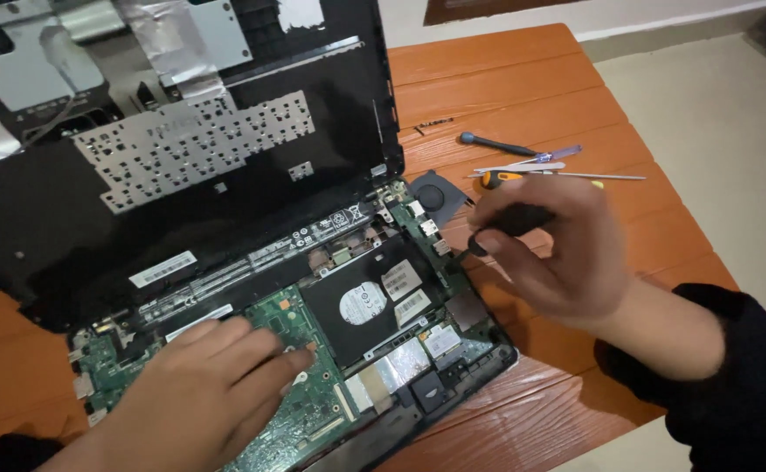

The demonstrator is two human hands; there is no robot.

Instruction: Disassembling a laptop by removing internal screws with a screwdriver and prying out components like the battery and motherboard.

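The opened laptop (252, 288) lay at centre-left of the frame on the orange wooden surface (505, 79), its lifted keyboard cover (182, 149) filling the upper left. The left hand (199, 385), grip flat and holding nothing, pressed on the green circuit board (304, 411) at lower left. The right hand (558, 253), grip closed around a black-handled screwdriver (509, 223), hovered at the laptop's right edge. Spare screwdrivers (531, 166) lay at upper right, beside a detached fan (440, 194).
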